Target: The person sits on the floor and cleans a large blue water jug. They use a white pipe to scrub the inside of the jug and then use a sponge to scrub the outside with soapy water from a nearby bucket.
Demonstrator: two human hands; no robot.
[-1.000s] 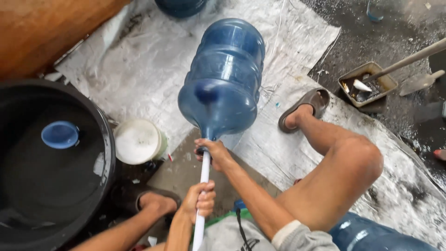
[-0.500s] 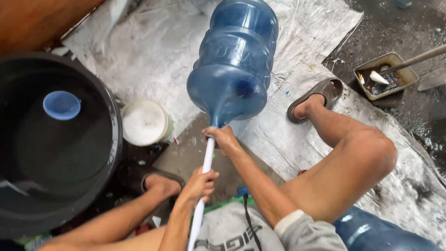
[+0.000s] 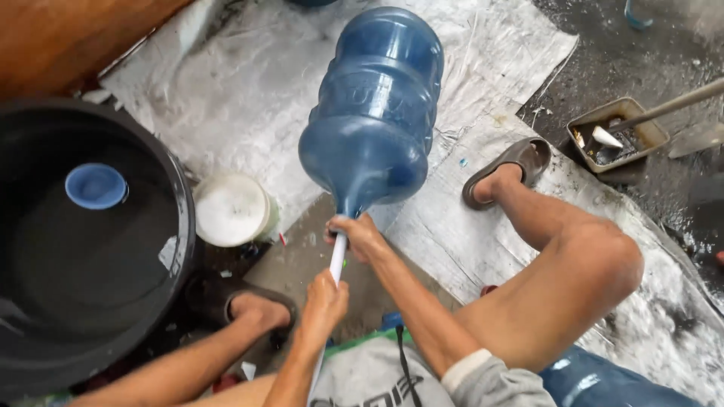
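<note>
Head view is filled by a large blue water jug (image 3: 375, 113), which is laid tilted on white woven sheeting (image 3: 226, 98), its base pointing away and its neck turned toward the person. A white rod (image 3: 337, 264) is pushed into the neck of the jug (how far it reaches inside cannot be told). The right hand (image 3: 360, 237) is closed around the neck where the rod enters, fingers wrapped tight. The left hand (image 3: 324, 301) is clenched around the rod lower down, just below the right hand and close to the body. Both forearms are stretched forward between the bent knees. The right foot, in a grey-brown sandal (image 3: 513, 167), is planted on the sheeting just to the right of the jug; the left foot is set in a dark sandal (image 3: 226, 298) beside a big black tub (image 3: 177, 226). Dark water is held in the tub, and a small blue lid (image 3: 96, 185) is seen floating on it. A white round container (image 3: 232, 209) is placed between the tub and the jug. Farther right, on wet dark ground, a shallow rectangular tray (image 3: 630, 139) with a long handle resting in it is seen, well apart from the hands.
</note>
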